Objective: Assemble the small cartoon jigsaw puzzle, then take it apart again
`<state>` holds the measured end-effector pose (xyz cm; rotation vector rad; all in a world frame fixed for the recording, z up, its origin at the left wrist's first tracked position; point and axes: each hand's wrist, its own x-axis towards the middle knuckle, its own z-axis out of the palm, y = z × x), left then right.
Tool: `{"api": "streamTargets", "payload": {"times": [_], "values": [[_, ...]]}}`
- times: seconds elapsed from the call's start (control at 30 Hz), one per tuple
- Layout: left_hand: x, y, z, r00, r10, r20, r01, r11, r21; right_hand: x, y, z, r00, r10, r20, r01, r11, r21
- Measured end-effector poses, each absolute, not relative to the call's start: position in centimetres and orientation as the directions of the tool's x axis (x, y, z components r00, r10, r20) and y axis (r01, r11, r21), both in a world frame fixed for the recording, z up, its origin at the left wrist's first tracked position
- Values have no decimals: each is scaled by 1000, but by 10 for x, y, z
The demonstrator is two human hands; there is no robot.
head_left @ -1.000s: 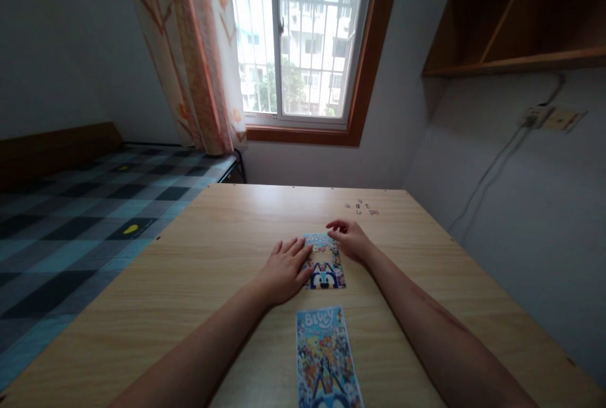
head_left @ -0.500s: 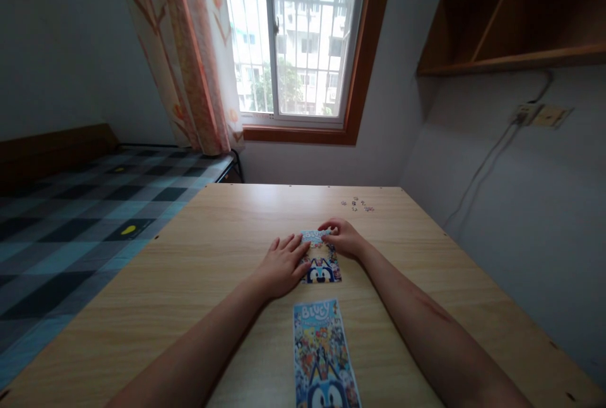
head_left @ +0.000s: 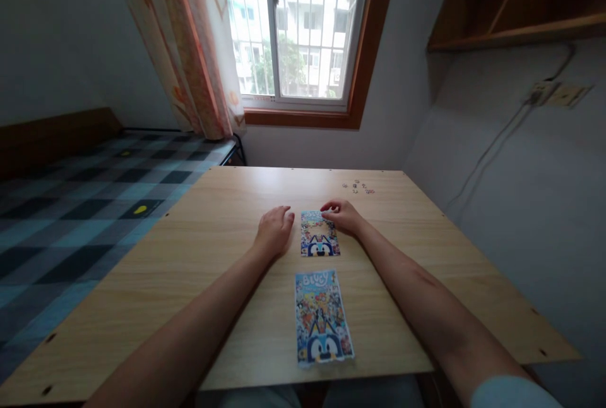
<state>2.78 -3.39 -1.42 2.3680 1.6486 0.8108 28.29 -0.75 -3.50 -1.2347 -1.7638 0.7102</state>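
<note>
The puzzle (head_left: 320,244) lies flat on the table (head_left: 213,231). Just left of it rests the left hand (head_left: 275,231), thumb and fingertips apart. The right hand (head_left: 345,215) bends over its top right corner; I can't tell if it's pinching.

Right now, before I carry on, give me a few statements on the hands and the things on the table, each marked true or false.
1. The right hand is at the far right corner of the puzzle. True.
2. The left hand lies on top of the puzzle. False: it is on the table, left of the puzzle and apart from it.
3. The picture sheet lies nearer the person than the puzzle. True.
4. The loose pieces sit on the picture sheet. False: they lie toward the table's far edge, beyond the right hand.
5. The puzzle's middle is filled in. False: a gap shows there.
</note>
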Motion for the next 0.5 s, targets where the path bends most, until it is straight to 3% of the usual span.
{"api": "streamTargets", "payload": {"times": [0.33, 0.5], "values": [[34, -44, -19, 278, 894, 351, 892, -376, 250, 284, -8, -35, -175, 943, 285, 496, 334, -801], [34, -34, -19, 230, 934, 275, 900, -311, 305, 284, -6, -37, -139, 945, 295, 473, 326, -819]]}}
